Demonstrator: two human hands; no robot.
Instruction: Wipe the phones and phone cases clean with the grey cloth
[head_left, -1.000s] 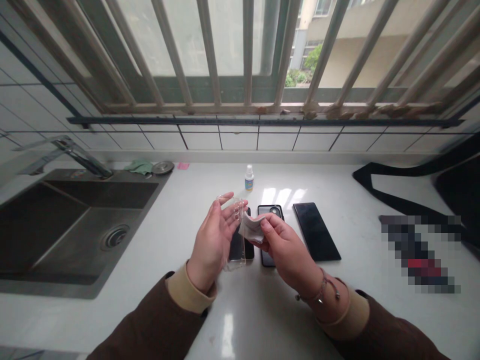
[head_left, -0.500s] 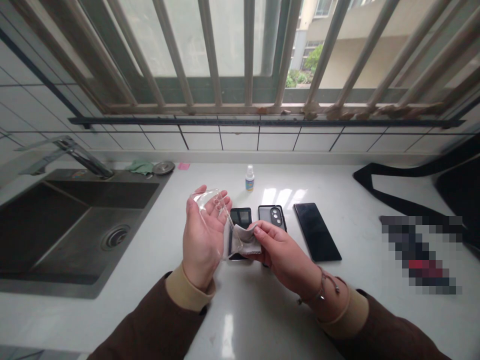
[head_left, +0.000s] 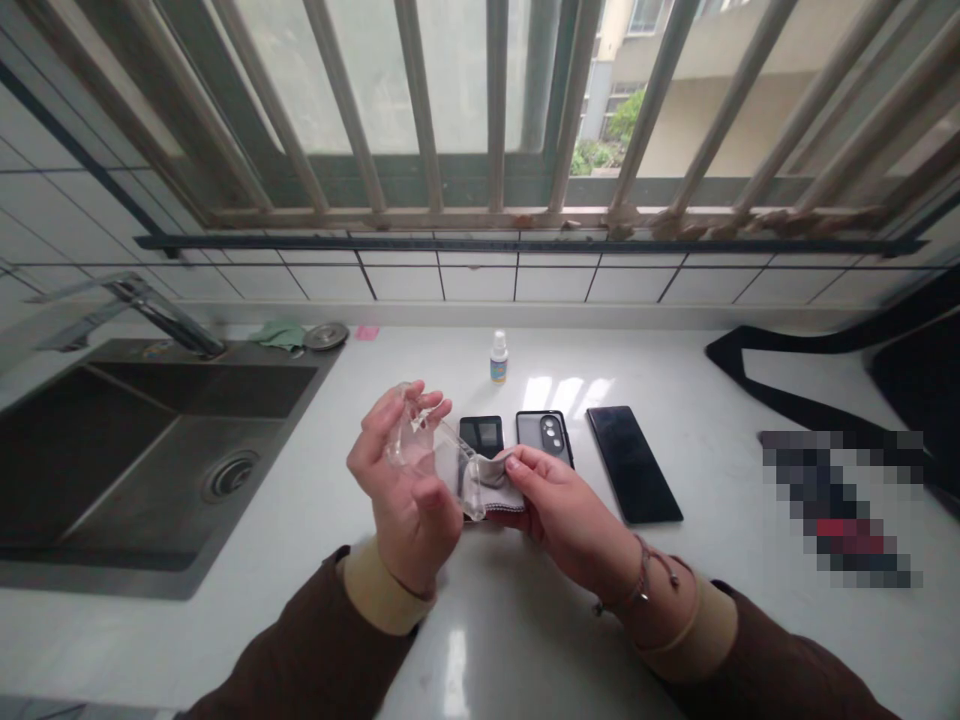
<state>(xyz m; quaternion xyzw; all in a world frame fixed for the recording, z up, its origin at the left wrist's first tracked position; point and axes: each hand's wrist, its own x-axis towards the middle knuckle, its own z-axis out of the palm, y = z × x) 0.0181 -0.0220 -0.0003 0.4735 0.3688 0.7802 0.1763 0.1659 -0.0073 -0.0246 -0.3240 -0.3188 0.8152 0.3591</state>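
A clear phone case (head_left: 442, 458) rests in my left hand (head_left: 409, 490), whose fingers curl around its far edge with the thumb at its near side. My right hand (head_left: 566, 510) pinches a small grey cloth (head_left: 499, 485) folded over the case's right end. Below and behind the case lies a dark phone (head_left: 481, 434), partly hidden by the cloth and hands. Beside it is a black-rimmed phone case (head_left: 534, 430) with camera holes, its lower part covered by my right hand. A larger black phone (head_left: 634, 464) lies flat to the right.
A small white spray bottle (head_left: 499, 358) stands behind the phones. To the left is a sink (head_left: 315, 400) with a faucet (head_left: 169, 315), a green cloth (head_left: 279, 335) and a metal drain lid (head_left: 326, 336). A black strap (head_left: 787, 342) lies at the right on the white counter (head_left: 637, 360).
My left hand has turned and closed more around the clear case, tilting it. The thumb has come down to the near side. My right hand stays nearly still with the cloth.
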